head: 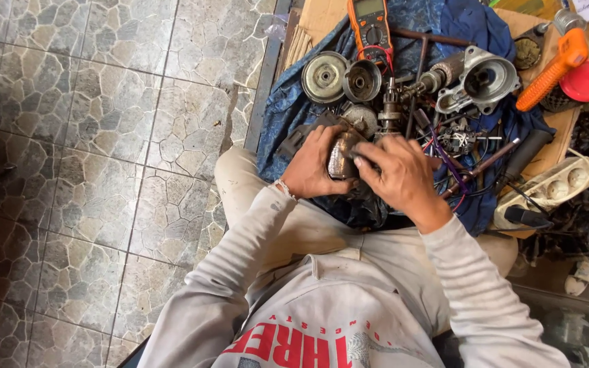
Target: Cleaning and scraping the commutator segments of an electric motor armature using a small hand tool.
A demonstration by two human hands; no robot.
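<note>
My left hand [313, 165] grips a worn, brownish metal motor part [341, 154] from its left side, low over my lap. My right hand [401, 178] covers the part's right side, its fingers pressed on the top edge. Both hands are just in front of a blue cloth [288, 102] strewn with dismantled tool parts. What lies under my right palm is hidden.
On the cloth lie a round pulley disc [324, 76], a cup-shaped metal piece [363, 80], a grey gear housing [487, 80], an orange multimeter [371, 26] and loose wires. An orange handle [553, 67], red cap [586, 80] and white power strip [547, 189] sit right. Tiled floor [103, 170] fills the left.
</note>
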